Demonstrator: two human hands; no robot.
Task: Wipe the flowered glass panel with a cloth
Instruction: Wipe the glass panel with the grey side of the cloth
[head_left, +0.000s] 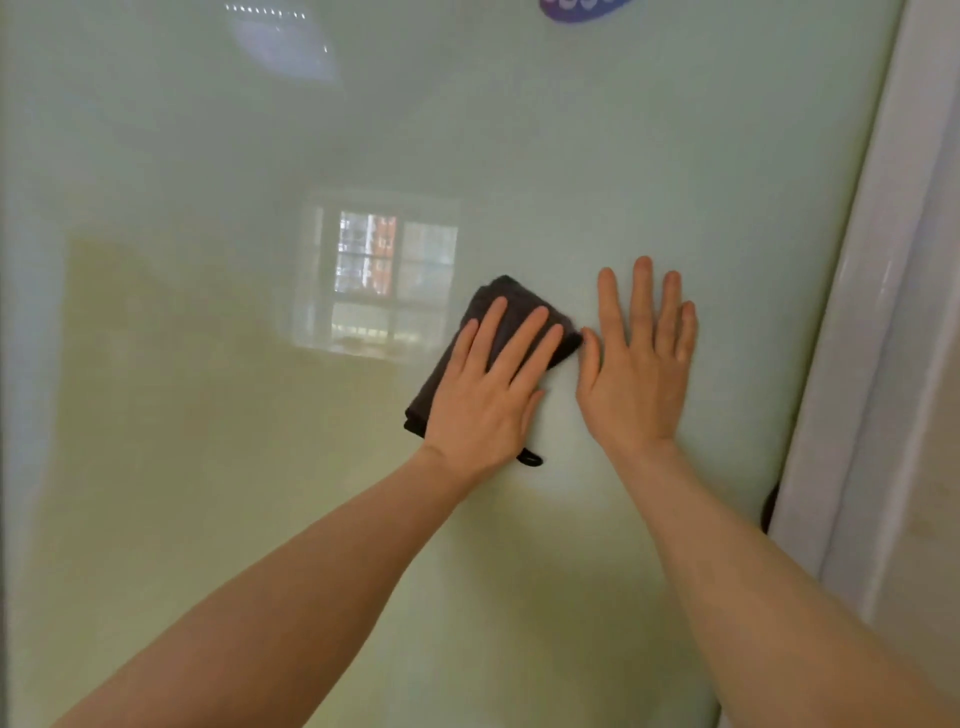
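Observation:
A pale green frosted glass panel (208, 467) fills nearly the whole view. A purple flower decal (582, 8) shows at its top edge. My left hand (493, 389) lies flat on a folded dark grey cloth (511, 304) and presses it against the glass near the middle. The cloth's small loop (531, 458) sticks out below my palm. My right hand (641, 364) rests flat on the bare glass just right of the cloth, fingers spread and pointing up, its thumb touching the cloth's edge.
A white frame (852, 364) runs down the right side of the panel. A dark fitting (769, 506) sits at the frame's inner edge. A window reflection (374, 275) shows in the glass left of the cloth.

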